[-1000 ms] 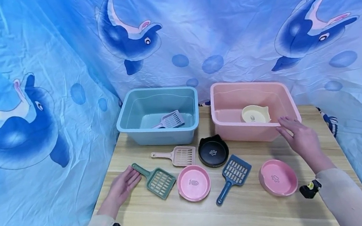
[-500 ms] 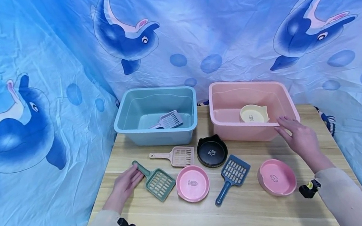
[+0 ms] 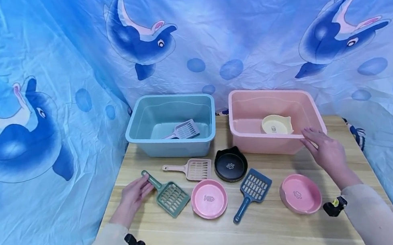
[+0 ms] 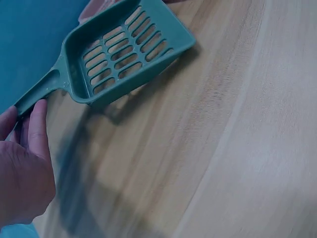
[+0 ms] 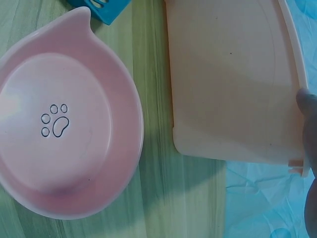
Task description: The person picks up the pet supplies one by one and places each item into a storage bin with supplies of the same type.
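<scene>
My left hand (image 3: 134, 194) pinches the handle end of a green litter scoop (image 3: 173, 198) between thumb and fingers. In the left wrist view the slotted head of this scoop (image 4: 126, 52) casts a shadow on the wood below. At the pink litter box (image 3: 268, 142), my right hand (image 3: 327, 150) holds the front rim near its right corner, fingers over the edge and thumb on the outside. A cream cat-eared bowl (image 3: 276, 125) sits inside that box. Below the right hand stands a pink paw-print bowl (image 3: 300, 194), seen close up in the right wrist view.
A blue litter box (image 3: 174, 147) with a lilac scoop (image 3: 185, 129) inside stands at the back left. Between the hands lie a pale pink scoop (image 3: 198, 169), a black bowl (image 3: 230, 166), a pink fish-print bowl (image 3: 209, 200) and a dark blue scoop (image 3: 256, 186) on the wooden table (image 3: 195, 242).
The green scoop's handle end has risen slightly, and my left hand has moved up and closed on it. My right hand stays at the pink box's rim.
</scene>
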`<action>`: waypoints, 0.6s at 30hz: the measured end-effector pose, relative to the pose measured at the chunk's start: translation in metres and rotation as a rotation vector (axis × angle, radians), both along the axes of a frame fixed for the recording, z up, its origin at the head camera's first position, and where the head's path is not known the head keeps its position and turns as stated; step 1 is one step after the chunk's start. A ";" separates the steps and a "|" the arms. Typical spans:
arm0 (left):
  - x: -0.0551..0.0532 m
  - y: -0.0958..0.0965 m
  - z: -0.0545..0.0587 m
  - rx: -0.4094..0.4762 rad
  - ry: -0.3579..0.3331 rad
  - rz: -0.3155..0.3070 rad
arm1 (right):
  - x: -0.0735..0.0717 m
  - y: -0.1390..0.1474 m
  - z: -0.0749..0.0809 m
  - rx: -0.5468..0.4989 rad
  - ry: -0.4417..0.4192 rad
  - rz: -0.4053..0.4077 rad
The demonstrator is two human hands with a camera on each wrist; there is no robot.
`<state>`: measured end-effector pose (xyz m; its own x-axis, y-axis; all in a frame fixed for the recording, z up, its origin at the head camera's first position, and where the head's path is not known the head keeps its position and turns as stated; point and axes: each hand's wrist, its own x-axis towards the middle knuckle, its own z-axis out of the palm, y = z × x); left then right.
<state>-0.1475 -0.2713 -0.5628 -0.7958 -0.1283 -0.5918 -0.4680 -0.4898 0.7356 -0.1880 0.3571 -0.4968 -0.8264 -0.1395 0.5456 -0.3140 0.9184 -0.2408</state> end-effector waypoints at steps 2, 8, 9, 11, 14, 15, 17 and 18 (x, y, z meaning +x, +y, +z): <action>0.000 -0.001 0.009 -0.011 0.015 -0.017 | 0.000 0.001 0.000 0.004 0.018 -0.001; -0.001 -0.006 0.038 -0.077 0.093 -0.074 | -0.001 0.003 -0.001 0.010 0.059 0.005; -0.001 -0.007 0.044 -0.088 0.112 -0.083 | 0.000 0.004 -0.001 0.009 0.062 0.008; -0.003 -0.008 0.058 -0.111 0.146 -0.110 | 0.000 0.004 -0.001 0.011 0.067 0.011; -0.008 -0.007 0.083 -0.160 0.184 -0.142 | 0.001 0.004 -0.002 0.018 0.073 0.014; -0.010 -0.007 0.093 -0.186 0.193 -0.152 | 0.001 0.004 -0.002 0.020 0.072 0.013; -0.015 -0.005 0.113 -0.233 0.211 -0.164 | 0.001 0.003 -0.003 0.023 0.069 0.010; -0.018 -0.004 0.124 -0.253 0.222 -0.169 | 0.001 0.003 -0.003 0.023 0.067 0.006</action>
